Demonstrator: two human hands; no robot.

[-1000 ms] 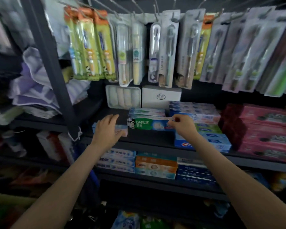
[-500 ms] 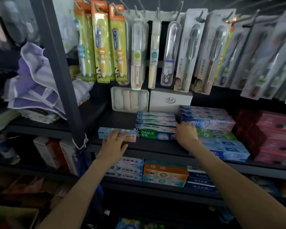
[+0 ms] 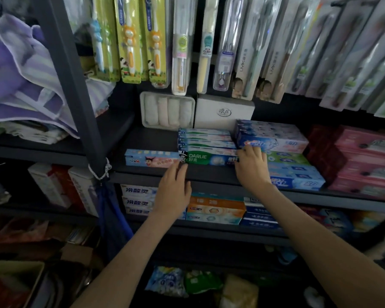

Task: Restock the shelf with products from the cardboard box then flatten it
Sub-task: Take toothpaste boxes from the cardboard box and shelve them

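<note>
At frame centre, left hand and right hand — fingers extended, gripping nothing — bracket the Darlie toothpaste box, likely squaring it.

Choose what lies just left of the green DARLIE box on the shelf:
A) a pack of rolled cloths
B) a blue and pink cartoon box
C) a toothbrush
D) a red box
B: the cartoon box lies at the left end of the DARLIE box, on the same shelf.
</note>
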